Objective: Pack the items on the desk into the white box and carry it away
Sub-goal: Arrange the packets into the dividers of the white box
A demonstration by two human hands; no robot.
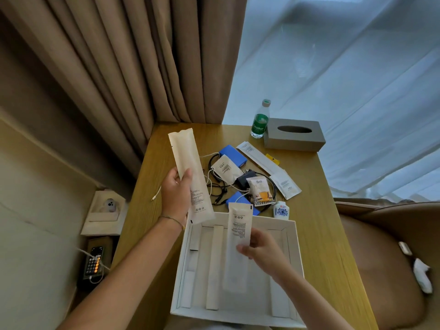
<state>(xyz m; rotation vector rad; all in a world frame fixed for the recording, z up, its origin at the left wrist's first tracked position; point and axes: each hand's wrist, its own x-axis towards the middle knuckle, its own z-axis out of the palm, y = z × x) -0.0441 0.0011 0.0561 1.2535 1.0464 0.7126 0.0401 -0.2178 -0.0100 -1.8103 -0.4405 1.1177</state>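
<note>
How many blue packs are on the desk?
2: one blue pack at the far side under a small pouch, another nearer the white box. More may hide under clutter.

Counts of what lies on and above the desk

Two hands, the left hand (175, 194) and the right hand (262, 250), each hold one long paper sachet (190, 172) (238, 241). Three more white sachets (226, 171) (258, 157) (285, 185) lie on the wooden desk (321, 225), with two blue packs (234, 154) (239, 201), one snack packet (260, 191), one small blue-patterned bottle (281, 210), one water bottle (260, 120), one tissue box (294, 134), one white box (238, 270).
</note>
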